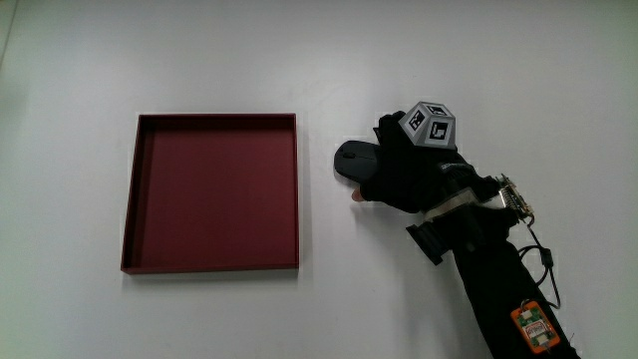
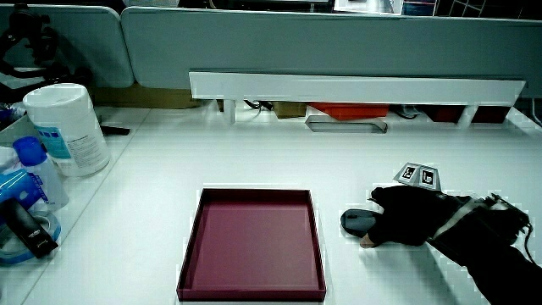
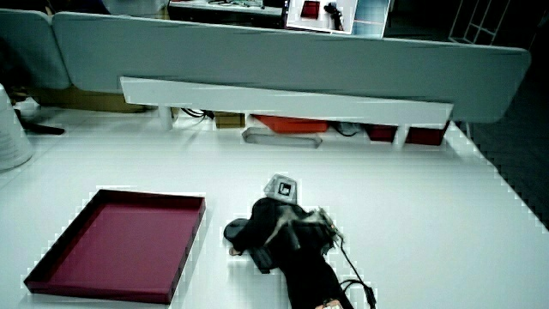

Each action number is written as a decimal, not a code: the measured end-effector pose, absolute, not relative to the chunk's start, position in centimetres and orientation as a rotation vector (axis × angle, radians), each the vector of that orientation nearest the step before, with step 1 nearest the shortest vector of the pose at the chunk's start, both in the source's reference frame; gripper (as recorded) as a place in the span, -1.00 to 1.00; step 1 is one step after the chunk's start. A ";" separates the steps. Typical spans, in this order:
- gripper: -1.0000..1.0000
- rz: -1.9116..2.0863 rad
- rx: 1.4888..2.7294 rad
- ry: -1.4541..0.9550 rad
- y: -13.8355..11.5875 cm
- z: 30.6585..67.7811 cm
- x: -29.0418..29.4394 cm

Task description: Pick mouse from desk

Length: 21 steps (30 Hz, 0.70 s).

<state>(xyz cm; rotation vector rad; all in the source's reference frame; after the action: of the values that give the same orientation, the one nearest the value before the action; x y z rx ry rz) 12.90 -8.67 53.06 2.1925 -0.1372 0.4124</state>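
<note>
The hand (image 1: 404,170) lay over the mouse (image 1: 354,161), which sat on the white table (image 1: 199,60) just beside the red tray (image 1: 145,199), not touching it. The glove covered most of the mouse; only the dark end nearest the tray showed. The fingers appeared to be curled down around the mouse body, though the black glove against the dark mouse made the grip hard to confirm. A bare thumb tip showed at the mouse's near edge. The patterned cube (image 1: 431,124) stood on the back of the hand, and the forearm (image 1: 498,279) ran from the hand back toward the person.

In both side views the mouse (image 2: 357,222) (image 3: 236,230) rested flat on the table with the hand (image 2: 411,222) (image 3: 273,232) low on it. The tray (image 2: 254,246) (image 3: 111,245) held nothing.

In a side view, a white canister (image 2: 66,127) and a blue-capped bottle (image 2: 34,169) stood at the table's edge, well apart from the tray.
</note>
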 end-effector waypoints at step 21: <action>0.45 0.387 2.260 -0.147 -8.8 53.0 12.5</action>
<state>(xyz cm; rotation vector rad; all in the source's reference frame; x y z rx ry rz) 12.49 -8.77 52.96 2.2601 -0.1468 0.3868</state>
